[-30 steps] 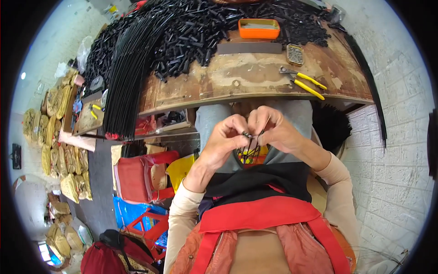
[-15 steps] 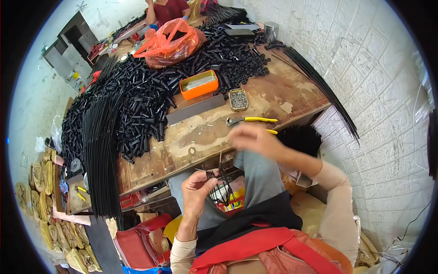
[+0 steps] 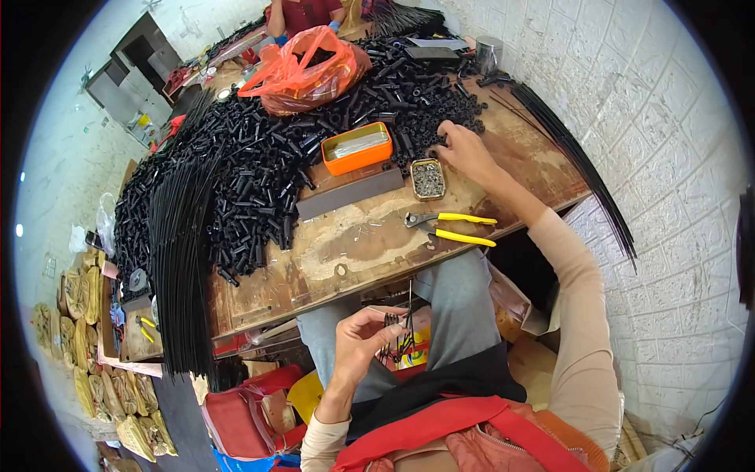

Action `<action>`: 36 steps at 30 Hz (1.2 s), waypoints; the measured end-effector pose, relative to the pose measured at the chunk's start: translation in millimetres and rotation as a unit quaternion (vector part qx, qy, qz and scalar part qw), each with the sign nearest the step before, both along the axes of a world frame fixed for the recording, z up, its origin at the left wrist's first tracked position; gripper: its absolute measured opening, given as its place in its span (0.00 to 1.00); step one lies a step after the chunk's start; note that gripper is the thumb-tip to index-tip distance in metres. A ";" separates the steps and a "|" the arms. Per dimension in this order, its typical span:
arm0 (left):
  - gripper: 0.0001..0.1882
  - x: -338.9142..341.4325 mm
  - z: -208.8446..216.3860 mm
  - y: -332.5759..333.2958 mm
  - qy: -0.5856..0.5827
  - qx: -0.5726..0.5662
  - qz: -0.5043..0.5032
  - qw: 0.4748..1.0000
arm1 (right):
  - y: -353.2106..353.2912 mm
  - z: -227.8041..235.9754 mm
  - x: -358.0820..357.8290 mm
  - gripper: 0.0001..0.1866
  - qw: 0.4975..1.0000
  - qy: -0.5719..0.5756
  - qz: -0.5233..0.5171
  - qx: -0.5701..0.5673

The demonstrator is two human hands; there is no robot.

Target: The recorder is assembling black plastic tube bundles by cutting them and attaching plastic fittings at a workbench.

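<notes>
Over the grey trouser legs (image 3: 464,299), the left hand (image 3: 355,346) pinches a small bundle of thin black rods (image 3: 406,334). Beyond, on the worn brown wooden table (image 3: 338,259), lie yellow-handled steel pliers (image 3: 465,218). Beside a small rectangular tin (image 3: 429,197) of silvery metal bits (image 3: 429,181), the right hand (image 3: 470,155), fingers curled, reaches the heap of small black rings (image 3: 456,110); whether it grips one, I cannot tell.

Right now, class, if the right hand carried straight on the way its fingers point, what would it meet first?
The right hand would probably meet the small black parts heaped just ahead; whether it already touches them is unclear.
</notes>
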State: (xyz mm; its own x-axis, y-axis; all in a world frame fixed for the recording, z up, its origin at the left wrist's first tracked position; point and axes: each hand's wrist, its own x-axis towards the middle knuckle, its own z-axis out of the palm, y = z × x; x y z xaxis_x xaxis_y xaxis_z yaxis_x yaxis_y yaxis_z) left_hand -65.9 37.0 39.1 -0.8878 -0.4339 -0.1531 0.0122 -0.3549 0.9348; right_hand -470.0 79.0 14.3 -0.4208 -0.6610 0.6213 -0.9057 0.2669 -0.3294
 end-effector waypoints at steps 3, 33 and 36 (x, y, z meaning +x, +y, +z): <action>0.07 -1.4 -3.5 -2.5 -0.007 -0.015 0.001 1.000 | 26.8 27.3 48.7 0.11 0.946 -0.299 0.120 -0.045; 0.13 11.1 37.4 11.3 0.088 0.027 -0.073 0.993 | 101.5 123.5 232.5 0.06 0.871 -0.333 0.356 0.057; 0.12 9.8 36.8 11.2 0.098 0.032 -0.071 0.992 | 100.5 125.7 230.7 0.04 0.875 -0.310 0.367 0.063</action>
